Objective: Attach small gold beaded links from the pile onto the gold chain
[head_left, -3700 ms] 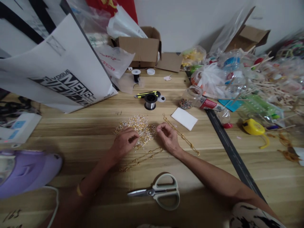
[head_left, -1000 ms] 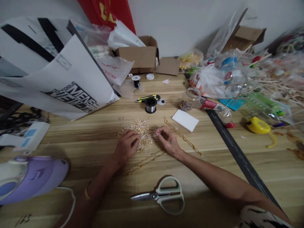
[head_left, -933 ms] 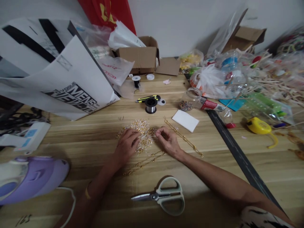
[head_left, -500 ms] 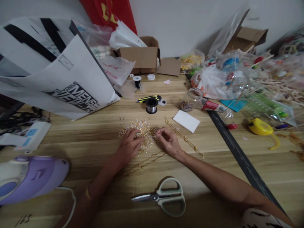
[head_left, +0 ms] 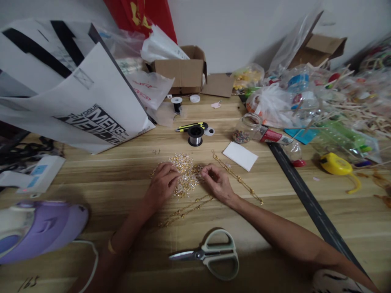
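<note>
A loose pile of small gold and silver jewellery pieces (head_left: 186, 173) lies on the wooden table between my hands. My left hand (head_left: 163, 183) rests at the pile's left edge, thumb and fingers drawn together; what they pinch, if anything, is too small to name. On the right side of the pile, my right hand (head_left: 216, 182) has thumb and forefinger pinched, with a gold chain (head_left: 235, 175) passing by it. Part of that chain is hidden by the hand. Another stretch of gold chain (head_left: 185, 211) lies in front of the pile.
Scissors (head_left: 210, 254) lie near the front edge. Beyond the pile stand a wire spool (head_left: 195, 136), a cutter knife (head_left: 191, 127) and a white card (head_left: 240, 156). A purple iron (head_left: 51, 228) sits left, a yellow tape measure (head_left: 336, 164) right, beside plastic clutter. A large white bag (head_left: 91, 97) stands behind.
My left hand has slid a little left towards the pile's edge, and its fingers have drawn closer together. My right hand has stayed almost still, keeping its pinch.
</note>
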Tool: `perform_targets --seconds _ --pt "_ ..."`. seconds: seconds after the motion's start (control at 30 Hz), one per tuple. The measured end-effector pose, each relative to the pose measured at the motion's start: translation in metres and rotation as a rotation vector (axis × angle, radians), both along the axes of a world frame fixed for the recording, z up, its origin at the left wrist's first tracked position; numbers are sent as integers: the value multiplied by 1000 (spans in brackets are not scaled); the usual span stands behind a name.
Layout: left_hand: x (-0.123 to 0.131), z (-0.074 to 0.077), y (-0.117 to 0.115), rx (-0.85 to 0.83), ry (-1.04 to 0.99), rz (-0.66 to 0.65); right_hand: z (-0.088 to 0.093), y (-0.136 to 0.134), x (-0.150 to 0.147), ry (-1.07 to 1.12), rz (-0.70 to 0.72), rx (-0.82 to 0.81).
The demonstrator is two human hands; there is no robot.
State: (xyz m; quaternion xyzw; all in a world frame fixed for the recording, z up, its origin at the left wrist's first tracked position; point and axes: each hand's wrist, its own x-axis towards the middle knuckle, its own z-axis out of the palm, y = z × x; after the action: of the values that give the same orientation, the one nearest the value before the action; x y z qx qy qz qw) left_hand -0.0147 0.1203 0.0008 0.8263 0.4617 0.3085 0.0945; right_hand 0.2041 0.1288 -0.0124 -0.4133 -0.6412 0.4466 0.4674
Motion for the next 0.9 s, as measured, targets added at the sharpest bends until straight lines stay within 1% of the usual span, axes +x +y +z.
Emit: perform_targets --seconds 0.07,0.13,0.33,0.4,0.5,0.67,0.9 --pt "-1 0 5 -18 22 16 0 0 0 1 2 -2" --pt "0 3 9 -42 67 6 -1 0 0 4 3 -3" --pt "8 18 17 -94 248 -18 -1 0 0 2 6 2" --pt "10 20 19 -117 307 -23 -1 0 0 4 7 7" --pt "10 19 22 -140 361 -50 -1 0 1 7 12 7" --pt "9 14 24 -138 385 -70 -2 0 1 14 9 3" --pt "10 19 22 -151 369 -67 -2 0 1 16 12 -3"
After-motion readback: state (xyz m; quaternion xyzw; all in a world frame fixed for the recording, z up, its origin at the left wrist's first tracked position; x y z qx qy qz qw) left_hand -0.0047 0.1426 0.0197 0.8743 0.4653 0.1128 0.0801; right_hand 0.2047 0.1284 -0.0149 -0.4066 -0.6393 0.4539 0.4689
